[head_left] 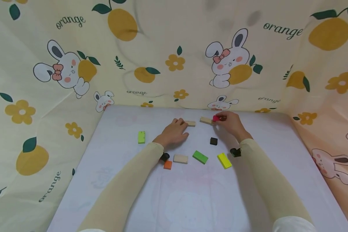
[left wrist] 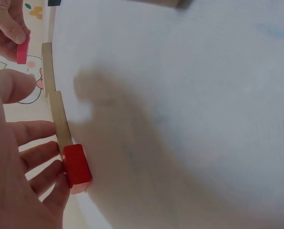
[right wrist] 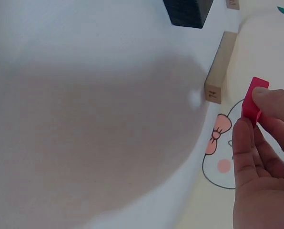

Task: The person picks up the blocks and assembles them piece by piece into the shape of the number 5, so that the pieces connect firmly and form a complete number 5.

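My right hand point(head_left: 231, 125) pinches a small pinkish-red block point(right wrist: 250, 101) between thumb and fingertips, held above the right end of a plain wooden block point(head_left: 206, 120). That wooden block bears a printed number on its end in the right wrist view. Left of it lies another wooden block point(left wrist: 60, 119), the two nearly in line along the table's back. My left hand point(head_left: 174, 132) has its fingers extended, fingertips touching this second block and a red block point(left wrist: 76, 164) at its outer end. The head view hides the red block behind the left hand.
Nearer me lie a black block point(head_left: 213, 141), a green block point(head_left: 200, 157), a yellow block point(head_left: 224, 160), a pale block point(head_left: 180, 159) and an orange block point(head_left: 168, 165). A lime block point(head_left: 141, 137) sits to the left. A printed cloth point(head_left: 150, 58) rises behind the table.
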### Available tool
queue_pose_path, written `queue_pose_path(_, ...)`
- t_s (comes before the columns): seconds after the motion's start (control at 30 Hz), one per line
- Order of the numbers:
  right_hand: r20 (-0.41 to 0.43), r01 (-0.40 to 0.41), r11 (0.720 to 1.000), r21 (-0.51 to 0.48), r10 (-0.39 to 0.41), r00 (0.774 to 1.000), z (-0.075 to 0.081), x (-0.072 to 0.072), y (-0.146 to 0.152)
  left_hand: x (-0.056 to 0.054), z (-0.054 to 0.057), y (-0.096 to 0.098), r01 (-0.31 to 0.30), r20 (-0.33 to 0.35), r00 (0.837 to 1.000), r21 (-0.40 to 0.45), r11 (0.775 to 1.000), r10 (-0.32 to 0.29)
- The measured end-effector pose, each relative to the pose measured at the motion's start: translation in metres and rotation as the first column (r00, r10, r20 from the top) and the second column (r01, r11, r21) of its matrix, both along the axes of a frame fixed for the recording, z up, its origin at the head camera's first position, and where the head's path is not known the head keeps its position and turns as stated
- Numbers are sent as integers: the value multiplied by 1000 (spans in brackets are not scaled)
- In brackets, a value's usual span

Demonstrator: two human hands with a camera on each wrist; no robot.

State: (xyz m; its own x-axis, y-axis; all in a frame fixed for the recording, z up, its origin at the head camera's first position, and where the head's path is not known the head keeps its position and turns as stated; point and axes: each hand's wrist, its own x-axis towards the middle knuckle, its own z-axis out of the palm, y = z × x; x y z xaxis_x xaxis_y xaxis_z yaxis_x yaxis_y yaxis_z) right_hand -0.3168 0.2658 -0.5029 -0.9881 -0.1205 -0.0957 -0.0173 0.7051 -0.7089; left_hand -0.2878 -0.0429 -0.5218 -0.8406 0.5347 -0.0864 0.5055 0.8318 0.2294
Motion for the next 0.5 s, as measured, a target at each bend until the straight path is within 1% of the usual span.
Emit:
queue_pose_path(0.2, -3, -10, 1000, 12, 10, 1000, 1, -1, -8, 2, 0, -2, 3, 3, 1000, 16, 1000, -3)
queue_pose_path(0.3, -11, -29, 999, 18, 29, 1000, 3, -2, -13, 2, 1, -3, 2, 4, 1000, 24, 1000, -3)
queue_pose_path(0.5, -29, -52, 998, 26, 53, 998, 6, -3, -23, 0, -1, -2, 3, 7, 1000, 24, 1000, -3)
